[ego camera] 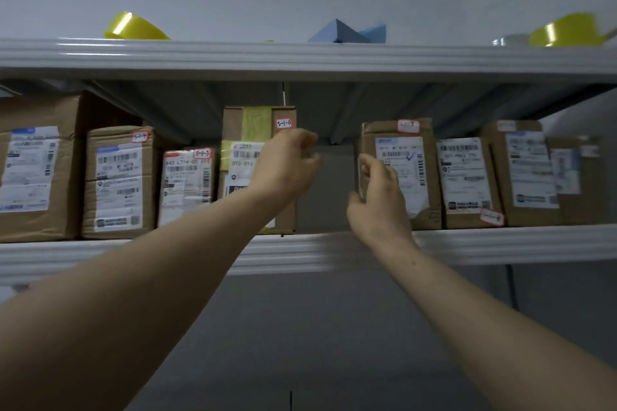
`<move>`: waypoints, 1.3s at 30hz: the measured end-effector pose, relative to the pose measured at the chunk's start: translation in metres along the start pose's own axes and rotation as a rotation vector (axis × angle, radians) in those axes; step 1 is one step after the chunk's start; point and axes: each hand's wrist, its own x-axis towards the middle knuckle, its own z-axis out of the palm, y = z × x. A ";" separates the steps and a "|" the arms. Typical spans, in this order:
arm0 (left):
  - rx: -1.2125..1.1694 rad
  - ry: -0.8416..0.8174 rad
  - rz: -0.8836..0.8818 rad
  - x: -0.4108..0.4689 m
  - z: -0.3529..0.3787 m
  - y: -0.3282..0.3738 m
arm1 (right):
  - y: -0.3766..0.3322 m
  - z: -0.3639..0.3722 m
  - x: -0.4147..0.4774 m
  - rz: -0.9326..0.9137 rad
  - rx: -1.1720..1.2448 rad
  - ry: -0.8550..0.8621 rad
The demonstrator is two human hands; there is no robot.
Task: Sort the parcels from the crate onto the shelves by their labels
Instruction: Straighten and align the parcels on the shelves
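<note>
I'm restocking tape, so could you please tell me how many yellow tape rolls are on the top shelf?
2: left yellow roll and right yellow roll, both on the top shelf; more may hide farther back.

Landmark: upright parcel tagged 5-1-6 (248, 130), standing on the middle shelf (500, 243).
Left of it: parcel tagged 5-1-3 (187, 180), parcel tagged 5-1-4 (117, 183), large parcel (33, 170), close in a row.
Right of it: a gap, then parcel tagged 5-1-7 (414, 170) and more parcels (467, 183).
Above it: top shelf (300, 58) with 2 yellow tape rolls (133, 28) and blue foam pieces (347, 32).
</note>
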 end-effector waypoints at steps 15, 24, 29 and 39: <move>-0.373 -0.089 -0.666 0.004 0.132 0.052 | 0.096 -0.086 0.017 0.094 -0.294 -0.249; 0.047 0.004 -0.594 -0.013 0.094 0.049 | 0.076 -0.063 0.016 0.070 -0.114 -0.324; 0.135 -0.005 -0.555 -0.012 0.066 0.047 | 0.065 -0.048 0.018 0.058 -0.094 -0.374; 0.266 -0.038 -0.493 -0.019 0.051 0.036 | 0.055 -0.029 0.014 0.051 -0.136 -0.381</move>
